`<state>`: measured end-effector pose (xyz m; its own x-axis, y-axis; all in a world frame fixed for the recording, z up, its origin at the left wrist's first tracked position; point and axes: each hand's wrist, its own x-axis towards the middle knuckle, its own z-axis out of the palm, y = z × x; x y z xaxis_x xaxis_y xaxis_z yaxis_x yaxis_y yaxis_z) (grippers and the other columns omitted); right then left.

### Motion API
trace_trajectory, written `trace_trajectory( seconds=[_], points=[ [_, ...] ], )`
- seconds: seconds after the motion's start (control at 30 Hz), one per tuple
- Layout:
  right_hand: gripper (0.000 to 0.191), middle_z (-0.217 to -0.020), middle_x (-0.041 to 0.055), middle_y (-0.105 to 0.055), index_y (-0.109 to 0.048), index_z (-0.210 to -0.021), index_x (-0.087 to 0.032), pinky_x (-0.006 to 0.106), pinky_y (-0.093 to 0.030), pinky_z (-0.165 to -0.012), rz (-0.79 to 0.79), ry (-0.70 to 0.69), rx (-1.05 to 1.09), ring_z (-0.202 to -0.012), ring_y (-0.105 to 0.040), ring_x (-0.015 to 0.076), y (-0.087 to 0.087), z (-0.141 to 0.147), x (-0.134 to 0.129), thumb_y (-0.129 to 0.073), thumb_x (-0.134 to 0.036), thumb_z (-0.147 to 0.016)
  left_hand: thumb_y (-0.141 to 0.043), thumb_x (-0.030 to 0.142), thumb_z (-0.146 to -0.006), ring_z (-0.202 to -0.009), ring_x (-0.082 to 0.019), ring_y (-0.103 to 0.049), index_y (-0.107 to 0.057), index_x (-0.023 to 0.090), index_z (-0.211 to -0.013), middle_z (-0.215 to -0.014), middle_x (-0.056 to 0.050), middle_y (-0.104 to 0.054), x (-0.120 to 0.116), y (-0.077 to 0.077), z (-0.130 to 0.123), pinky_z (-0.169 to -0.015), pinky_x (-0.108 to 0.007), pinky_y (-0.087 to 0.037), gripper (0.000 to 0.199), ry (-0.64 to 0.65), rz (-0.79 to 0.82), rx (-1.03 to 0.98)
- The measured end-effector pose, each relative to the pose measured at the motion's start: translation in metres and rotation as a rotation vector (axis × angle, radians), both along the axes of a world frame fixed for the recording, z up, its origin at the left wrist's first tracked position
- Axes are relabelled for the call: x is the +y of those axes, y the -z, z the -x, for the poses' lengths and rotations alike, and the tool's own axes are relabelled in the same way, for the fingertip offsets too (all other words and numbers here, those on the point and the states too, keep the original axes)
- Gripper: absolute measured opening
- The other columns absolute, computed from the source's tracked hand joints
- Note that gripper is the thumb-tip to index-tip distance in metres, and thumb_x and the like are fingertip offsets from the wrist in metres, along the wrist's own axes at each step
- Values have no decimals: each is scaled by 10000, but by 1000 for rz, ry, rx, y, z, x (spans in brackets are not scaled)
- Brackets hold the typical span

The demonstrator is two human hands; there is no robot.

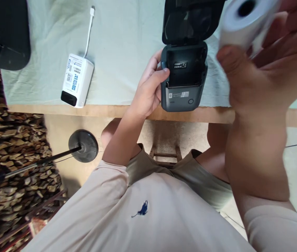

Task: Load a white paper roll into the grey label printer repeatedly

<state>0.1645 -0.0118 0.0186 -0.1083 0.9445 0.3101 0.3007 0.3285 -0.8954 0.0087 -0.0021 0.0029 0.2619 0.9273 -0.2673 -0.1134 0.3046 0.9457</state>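
Observation:
A dark portable label printer [181, 94] is near the table's front edge with its lid [190, 24] swung up, showing a hollow black compartment with a small printed sticker inside. My left hand [150, 82] grips the printer by its left side, thumb on the rim of the compartment. Up close to the camera, at the upper right, my right hand [263, 66] holds a white paper roll [233, 29] between thumb and fingers. The roll's dark core hole faces up toward me, and its edges are slightly blurred.
On the left of the pale cloth-covered table [119, 45] lies a white power bank [77, 80] with a short cable [89, 31]. A black case-like object [5, 35] fills the upper left corner. Below are a round stand base [83, 145] and stacked firewood [12, 147].

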Motion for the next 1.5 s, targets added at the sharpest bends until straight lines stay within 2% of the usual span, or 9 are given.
trace_trajectory(
  seconds=[0.07,0.13,0.43,0.57,0.8,1.03,1.23,1.37,1.5],
  points=[
    [277,-954,-68,-441,-423,-902,-205,155,-383,-737,-186,173,-310,-877,-469,12,-3,5,-2,-464,-326,-656,-286,199,-781,-1041,-139,-472,-228,145,-1240,-1018,-6,-548,1,4,3,-722,-191,-410,466,37,-68,24],
    [172,-875,-53,-486,-422,-781,-138,191,-388,-769,-245,165,-532,-847,-478,20,-6,10,-3,-444,-259,-662,-220,189,-784,-1049,-147,-453,-199,109,-1245,-992,-16,-540,1,5,4,-709,-197,-385,468,55,-122,78],
    [107,-923,-123,-499,-389,-779,-175,245,-383,-805,-212,138,-730,-889,-487,24,-4,18,-2,-379,-243,-696,32,270,-802,-1059,-144,-428,-272,-14,-1200,-996,-79,-523,1,9,11,-608,-141,-382,576,353,-537,675],
    [122,-898,-138,-503,-410,-757,-193,252,-349,-805,-186,187,-774,-886,-491,25,-3,21,-2,-356,-294,-718,-138,226,-810,-1051,-118,-448,-114,62,-1256,-1028,-32,-494,1,10,9,-702,-173,-384,476,204,-385,373],
    [177,-841,-81,-538,-485,-789,-219,257,-322,-796,-83,138,-852,-890,-501,69,-1,20,1,-393,-338,-696,-318,178,-783,-1039,-123,-468,-239,157,-1232,-964,18,-535,1,5,5,-759,-196,-393,456,62,-76,67],
    [190,-759,-80,-538,-516,-805,-289,289,-328,-771,-76,130,-838,-821,-505,80,-5,16,4,-383,-372,-699,-100,55,-719,-1050,-118,-414,-270,45,-1208,-831,31,-541,0,0,1,-694,-164,-362,518,-67,45,-258],
    [127,-779,-93,-542,-553,-706,-256,246,-366,-788,-197,-36,-734,-894,-474,49,-4,13,-2,-454,-319,-659,-280,154,-755,-1118,-121,-382,-196,84,-1223,-967,38,-519,1,5,7,-807,-205,-350,481,80,-104,-96],
    [113,-796,-89,-549,-561,-713,-261,265,-375,-825,-211,-126,-696,-919,-467,63,-2,9,-3,-496,-309,-633,-476,200,-685,-1036,-115,-483,-194,154,-1231,-1024,15,-526,5,12,11,-850,-190,-398,616,146,-157,2],
    [148,-757,-73,-556,-568,-702,-246,272,-391,-823,-230,-157,-575,-900,-475,72,0,6,-3,-541,-339,-590,-350,159,-710,-1062,-130,-446,-145,179,-1257,-1112,2,-478,6,21,12,-802,-191,-384,584,173,-219,60]
  ],
)
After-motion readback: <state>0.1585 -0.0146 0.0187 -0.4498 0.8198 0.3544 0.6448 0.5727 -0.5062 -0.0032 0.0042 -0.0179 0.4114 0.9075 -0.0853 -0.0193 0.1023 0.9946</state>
